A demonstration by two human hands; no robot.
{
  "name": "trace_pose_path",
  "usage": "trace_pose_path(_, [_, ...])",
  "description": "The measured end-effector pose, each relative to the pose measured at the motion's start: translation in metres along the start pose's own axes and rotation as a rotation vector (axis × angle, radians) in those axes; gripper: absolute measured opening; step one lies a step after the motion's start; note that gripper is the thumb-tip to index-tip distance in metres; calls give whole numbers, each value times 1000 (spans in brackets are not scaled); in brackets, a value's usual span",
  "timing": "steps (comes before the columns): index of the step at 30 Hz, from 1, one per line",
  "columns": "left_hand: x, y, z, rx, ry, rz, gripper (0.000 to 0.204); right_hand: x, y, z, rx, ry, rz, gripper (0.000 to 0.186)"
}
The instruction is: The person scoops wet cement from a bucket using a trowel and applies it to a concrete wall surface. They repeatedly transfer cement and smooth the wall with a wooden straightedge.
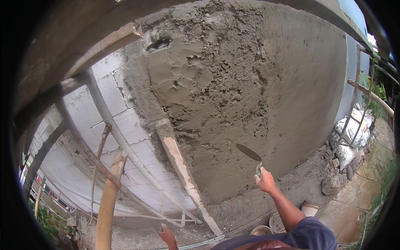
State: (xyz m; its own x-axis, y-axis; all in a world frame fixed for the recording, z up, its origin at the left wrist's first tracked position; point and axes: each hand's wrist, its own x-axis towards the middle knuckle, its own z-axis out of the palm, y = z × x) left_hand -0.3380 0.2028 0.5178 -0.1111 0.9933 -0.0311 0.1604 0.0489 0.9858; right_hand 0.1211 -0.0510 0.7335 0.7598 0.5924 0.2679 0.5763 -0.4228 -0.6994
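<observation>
My right hand (266, 181) is closed around the handle of a trowel (248, 152). Its leaf-shaped blade points up and to the left, close to the wet grey plaster (227, 125) on the wall; whether it touches cannot be told. The plaster is rough and pitted in the upper middle and smoother on the right. Low in the view, my left hand (166, 236) holds nothing, its fingers apart, below the foot of the scaffold. A long mortar-smeared board (183, 166) leans along the plaster's left edge.
Scaffold tubes (106, 112) and a bamboo pole (107, 204) stand at left before bare white blocks (135, 131). Several buckets (310, 208) sit below my right arm. Filled sacks (348, 137) and rubble (331, 185) lie at right beside a metal frame (359, 100).
</observation>
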Motion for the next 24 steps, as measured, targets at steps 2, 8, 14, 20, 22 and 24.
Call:
trace_pose_path(2, [45, 48, 12, 312, 260, 251, 62, 20, 3, -26, -36, 47, 9, 28])
trace_pose_path(8, [68, 156, 27, 231, 715, 349, 53, 188, -164, -198, 499, 109, -84, 26])
trace_pose_path(14, [62, 167, 42, 148, 700, 355, 43, 318, -329, -248, 1140, 178, -245, 26])
trace_pose_path(20, [64, 162, 41, 158, 761, 384, 43, 349, -430, -209, 1154, 461, -256, 19])
trace_pose_path(22, [74, 150, 42, 128, 734, 404, 43, 345, -460, -189, 1147, 404, -164, 22])
trace_pose_path(24, [74, 148, 45, 118, 730, 409, 43, 333, -480, -166, 1290, 276, -272, 26])
